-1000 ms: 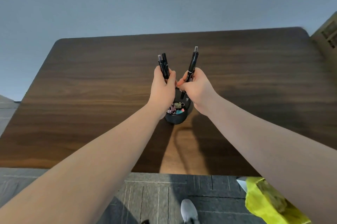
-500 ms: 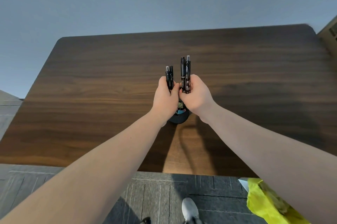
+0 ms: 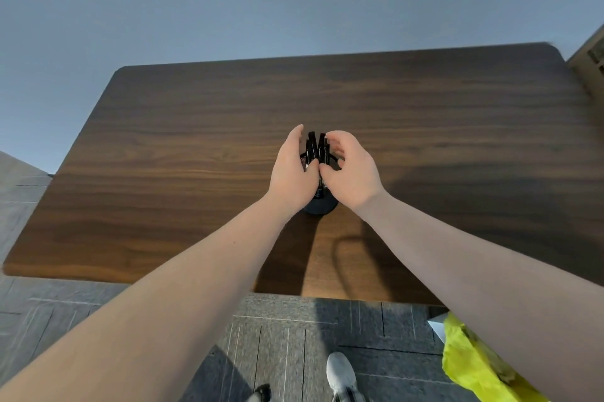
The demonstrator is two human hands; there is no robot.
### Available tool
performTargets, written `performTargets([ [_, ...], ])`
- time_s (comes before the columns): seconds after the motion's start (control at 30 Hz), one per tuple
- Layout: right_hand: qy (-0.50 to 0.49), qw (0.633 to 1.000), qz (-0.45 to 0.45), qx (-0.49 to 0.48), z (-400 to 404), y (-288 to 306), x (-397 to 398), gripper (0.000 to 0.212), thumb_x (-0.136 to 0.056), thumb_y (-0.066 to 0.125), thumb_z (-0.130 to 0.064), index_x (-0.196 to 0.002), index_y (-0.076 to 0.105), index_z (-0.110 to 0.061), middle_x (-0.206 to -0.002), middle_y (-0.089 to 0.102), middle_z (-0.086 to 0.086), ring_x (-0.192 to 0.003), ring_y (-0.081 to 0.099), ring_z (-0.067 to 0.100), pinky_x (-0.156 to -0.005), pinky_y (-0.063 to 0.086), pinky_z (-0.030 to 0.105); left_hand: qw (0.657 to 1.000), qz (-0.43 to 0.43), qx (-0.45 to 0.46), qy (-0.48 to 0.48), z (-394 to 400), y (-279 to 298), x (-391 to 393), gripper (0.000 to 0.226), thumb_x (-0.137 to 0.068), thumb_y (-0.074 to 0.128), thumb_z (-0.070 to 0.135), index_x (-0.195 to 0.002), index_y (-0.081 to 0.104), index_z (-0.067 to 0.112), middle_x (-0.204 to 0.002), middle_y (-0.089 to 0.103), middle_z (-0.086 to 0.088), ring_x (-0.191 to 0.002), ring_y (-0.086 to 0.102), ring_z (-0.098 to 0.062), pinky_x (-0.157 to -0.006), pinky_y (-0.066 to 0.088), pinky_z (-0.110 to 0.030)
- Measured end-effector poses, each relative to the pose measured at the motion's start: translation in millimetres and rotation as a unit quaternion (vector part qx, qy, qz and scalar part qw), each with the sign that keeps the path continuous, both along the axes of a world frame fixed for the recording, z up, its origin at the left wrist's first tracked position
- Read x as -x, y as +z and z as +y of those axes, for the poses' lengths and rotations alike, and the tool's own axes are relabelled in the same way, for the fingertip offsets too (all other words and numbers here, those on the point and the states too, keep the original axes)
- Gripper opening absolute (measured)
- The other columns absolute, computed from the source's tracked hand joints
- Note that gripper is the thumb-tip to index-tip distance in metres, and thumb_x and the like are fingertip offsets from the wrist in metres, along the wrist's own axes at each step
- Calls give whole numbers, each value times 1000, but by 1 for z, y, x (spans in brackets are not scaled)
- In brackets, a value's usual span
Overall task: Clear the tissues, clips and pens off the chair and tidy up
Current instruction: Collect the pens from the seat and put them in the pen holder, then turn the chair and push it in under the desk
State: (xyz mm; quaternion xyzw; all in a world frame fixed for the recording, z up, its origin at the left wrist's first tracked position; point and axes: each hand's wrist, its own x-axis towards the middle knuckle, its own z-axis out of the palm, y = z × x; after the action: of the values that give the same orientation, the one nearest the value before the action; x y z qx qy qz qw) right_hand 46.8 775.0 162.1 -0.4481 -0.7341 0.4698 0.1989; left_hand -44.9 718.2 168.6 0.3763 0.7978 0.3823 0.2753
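Walnut-brown wood makes up the desk [image 3: 196, 172], which fills the middle of the view and is bare but for one thing near its centre, somewhat toward the near edge. Below that edge, grey carpet [image 3: 277, 336] is seen, with a yellow-green bag [image 3: 474, 365] at the lower right, off the near right corner. Both forearms are stretched out over the near edge, and the left hand [image 3: 292, 172] and right hand [image 3: 351, 172] are cupped side by side around a black pen pot [image 3: 320, 205], whose base alone shows beneath them. The fingers of both hands are curved and loosened, slightly apart, and seem to be clamped on nothing; whether any fingertip touches a pen cannot be told. The black pens [image 3: 315, 148] are stood upright in the pot, their tops showing between the two hands. The step in hand is judged to be the dropping of the pens into the pot, and it looks all but done. For the next move the hands would need to be drawn clear without the pot being tipped. No tissues or chair are in view.
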Motion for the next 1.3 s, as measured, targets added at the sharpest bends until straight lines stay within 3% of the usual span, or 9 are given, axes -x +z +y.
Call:
performTargets([
  [0.17, 23, 996, -34, -74, -7, 6, -15, 54, -91, 57, -14, -142, 39, -20, -146, 46, -3, -134, 42, 15, -109, 36, 30, 998, 48, 24, -25, -16, 10, -6, 66, -94, 50, 12, -150, 16, 18, -158, 23, -1, -146, 19, -16, -118, 21, -32],
  [0.4, 64, 990, -70, -108, -39, 13, -47, 60, -92, 57, -25, -147, 32, -26, -155, 34, 0, -144, 29, 19, -115, 33, 42, 991, 107, 69, -52, -68, 31, -27, 66, -96, 49, 19, -150, 12, 15, -160, 16, -3, -149, 6, -18, -120, 12, -35],
  [0.63, 122, 978, -112, -123, -117, 39, -108, 65, -93, 56, -33, -149, 23, -28, -159, 23, 3, -148, 19, 21, -116, 30, 45, 982, 122, 140, -24, -173, 55, -76, 67, -95, 49, 30, -151, 12, 22, -161, 8, -7, -148, 9, -27, -120, 15, -40],
  [0.93, 222, 952, -165, -133, -242, 68, -196, 68, -94, 55, -36, -151, 18, -26, -161, 15, 5, -148, 16, 23, -118, 24, 39, 971, 132, 201, 8, -328, 73, -153, 71, -93, 50, 40, -151, 10, 25, -161, 7, -4, -148, 8, -26, -120, 16, -43],
  [1.13, 293, 925, -189, -149, -283, 60, -225, 71, -93, 54, -41, -151, 16, -29, -162, 13, 6, -149, 13, 24, -118, 22, 50, 964, 123, 229, 50, -387, 70, -198, 73, -92, 49, 44, -151, 9, 29, -161, 3, -2, -148, 6, -26, -119, 18, -46],
  [1.3, 342, 911, -182, -142, -315, 48, -230, 71, -92, 55, -40, -151, 17, -30, -161, 14, 6, -149, 14, 24, -117, 24, 52, 951, 124, 267, 90, -439, 61, -230, 73, -92, 48, 46, -151, 7, 30, -161, 2, -4, -148, 3, -25, -120, 16, -45],
])
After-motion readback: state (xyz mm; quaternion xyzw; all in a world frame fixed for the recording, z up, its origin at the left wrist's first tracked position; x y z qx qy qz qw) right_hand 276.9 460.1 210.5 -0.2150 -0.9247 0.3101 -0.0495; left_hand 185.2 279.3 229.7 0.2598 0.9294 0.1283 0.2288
